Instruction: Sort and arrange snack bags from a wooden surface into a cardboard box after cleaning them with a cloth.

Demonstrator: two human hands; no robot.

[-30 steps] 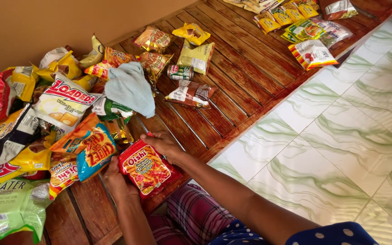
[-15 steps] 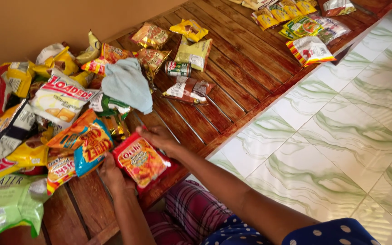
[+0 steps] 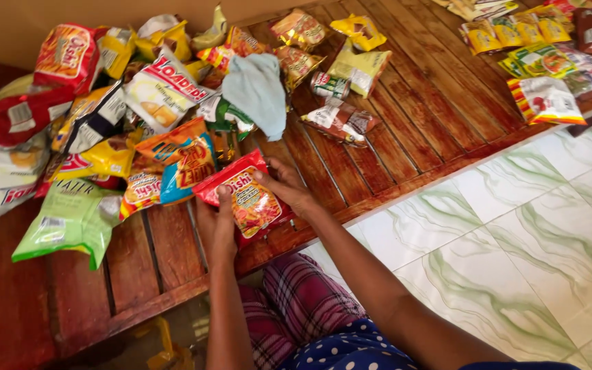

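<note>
Both my hands hold one red snack packet (image 3: 247, 195) with an orange picture, just above the wooden platform (image 3: 405, 130). My left hand (image 3: 217, 223) grips its lower left edge, thumb on the front. My right hand (image 3: 286, 188) holds its upper right edge, fingers curled over the top. The packet lies tilted, at the near edge of a big heap of snack packets (image 3: 104, 123).
A light blue cloth (image 3: 258, 89) lies on the heap. Loose packets (image 3: 340, 120) and a small can (image 3: 329, 84) sit mid-platform; a second group of packets (image 3: 543, 62) lies at the far right. Green-veined white floor tiles (image 3: 515, 240) run to the right of the platform edge.
The view has shifted, so the heap sits further right in the frame. Both hands still hold the red packet, with my left thumb now on its front.
</note>
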